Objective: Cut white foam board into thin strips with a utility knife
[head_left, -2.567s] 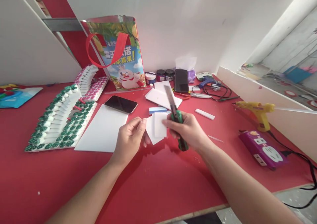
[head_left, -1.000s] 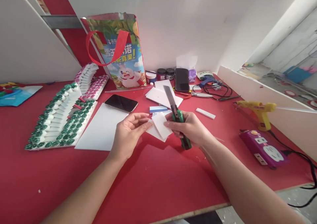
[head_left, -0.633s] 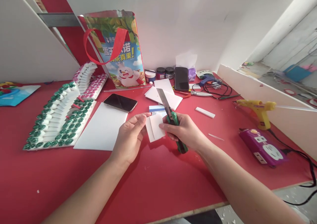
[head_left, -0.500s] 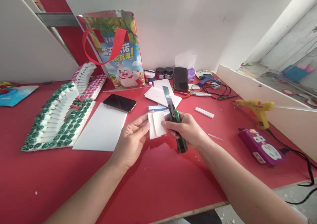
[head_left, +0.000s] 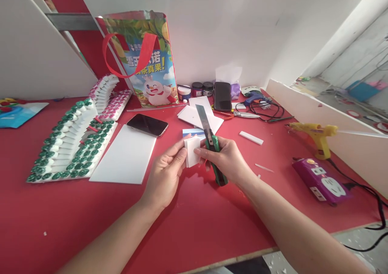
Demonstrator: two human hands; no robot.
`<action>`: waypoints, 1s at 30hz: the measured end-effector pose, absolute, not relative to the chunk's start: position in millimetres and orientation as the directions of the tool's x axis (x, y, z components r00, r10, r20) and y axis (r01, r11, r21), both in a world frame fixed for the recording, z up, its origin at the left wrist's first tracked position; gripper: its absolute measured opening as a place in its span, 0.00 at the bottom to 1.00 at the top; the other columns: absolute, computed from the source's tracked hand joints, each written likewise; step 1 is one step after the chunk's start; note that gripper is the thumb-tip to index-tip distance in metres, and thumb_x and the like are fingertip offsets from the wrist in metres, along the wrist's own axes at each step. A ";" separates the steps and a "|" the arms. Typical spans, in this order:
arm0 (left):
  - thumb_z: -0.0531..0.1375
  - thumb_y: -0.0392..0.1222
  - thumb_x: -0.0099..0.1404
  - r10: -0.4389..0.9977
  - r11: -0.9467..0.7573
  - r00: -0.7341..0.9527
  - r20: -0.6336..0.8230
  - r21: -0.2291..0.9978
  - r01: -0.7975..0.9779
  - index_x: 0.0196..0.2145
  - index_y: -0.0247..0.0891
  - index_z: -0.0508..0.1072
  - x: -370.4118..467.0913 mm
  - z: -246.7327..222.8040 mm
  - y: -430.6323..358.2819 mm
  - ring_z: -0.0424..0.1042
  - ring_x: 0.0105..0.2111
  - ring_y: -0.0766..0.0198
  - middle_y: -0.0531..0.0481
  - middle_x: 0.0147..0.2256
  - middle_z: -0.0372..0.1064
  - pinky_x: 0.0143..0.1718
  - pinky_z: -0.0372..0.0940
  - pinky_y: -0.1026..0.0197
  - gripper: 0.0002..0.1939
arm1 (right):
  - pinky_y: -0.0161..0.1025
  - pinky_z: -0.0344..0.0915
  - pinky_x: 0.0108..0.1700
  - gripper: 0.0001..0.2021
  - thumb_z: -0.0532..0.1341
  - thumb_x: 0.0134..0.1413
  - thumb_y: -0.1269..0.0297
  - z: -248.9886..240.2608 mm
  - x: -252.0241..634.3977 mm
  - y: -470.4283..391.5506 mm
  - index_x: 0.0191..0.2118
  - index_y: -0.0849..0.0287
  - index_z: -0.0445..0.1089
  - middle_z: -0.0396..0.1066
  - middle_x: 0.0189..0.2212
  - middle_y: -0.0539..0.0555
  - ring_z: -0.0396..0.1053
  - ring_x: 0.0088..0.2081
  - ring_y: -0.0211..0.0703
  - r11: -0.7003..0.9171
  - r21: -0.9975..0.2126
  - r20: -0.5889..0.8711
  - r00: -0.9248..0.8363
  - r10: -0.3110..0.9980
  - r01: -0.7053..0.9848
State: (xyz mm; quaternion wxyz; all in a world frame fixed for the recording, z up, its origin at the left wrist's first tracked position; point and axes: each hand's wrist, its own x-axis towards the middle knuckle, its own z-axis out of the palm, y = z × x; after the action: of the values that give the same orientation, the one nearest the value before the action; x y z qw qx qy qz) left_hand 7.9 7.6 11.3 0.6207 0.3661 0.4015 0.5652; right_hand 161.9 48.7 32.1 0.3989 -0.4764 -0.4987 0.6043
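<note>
Between my hands, above the red table, is a small stack of white foam board pieces. My left hand is closed on the stack's left edge, thumb in front. My right hand grips a green and black utility knife, and its thumb also presses on the stack's right side. The knife's blade is extended and points up and away. Just behind the stack lies a blue and white card, partly covered by it.
A white sheet with a phone lies left, beside a green-and-white decorated model. Behind are a gift bag, scissors and a second phone. A yellow glue gun and purple power strip sit right.
The white pieces, spread side by side before, are now slid together and overlap in a tighter stack. My right hand and the knife have shifted slightly left.
</note>
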 end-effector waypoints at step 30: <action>0.63 0.43 0.65 0.999 0.049 0.025 -0.043 0.912 -0.407 0.52 0.42 0.76 6.1 10.3 8.5 0.72 0.54 0.51 0.44 0.52 0.75 0.54 0.67 0.52 0.17 | 0.33 0.58 0.20 0.18 0.75 0.38 0.55 34.2 165.5 47.4 0.29 0.58 0.69 0.67 0.18 0.45 0.62 0.17 0.33 -0.152 -0.987 -0.161 -0.283 0.946 0.051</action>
State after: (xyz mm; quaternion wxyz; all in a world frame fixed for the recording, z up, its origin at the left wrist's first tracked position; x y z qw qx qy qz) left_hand 6.1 8.5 10.3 0.6086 0.3767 0.3927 0.5775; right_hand 165.5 47.4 34.2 0.3740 -0.4677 -0.5329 0.5978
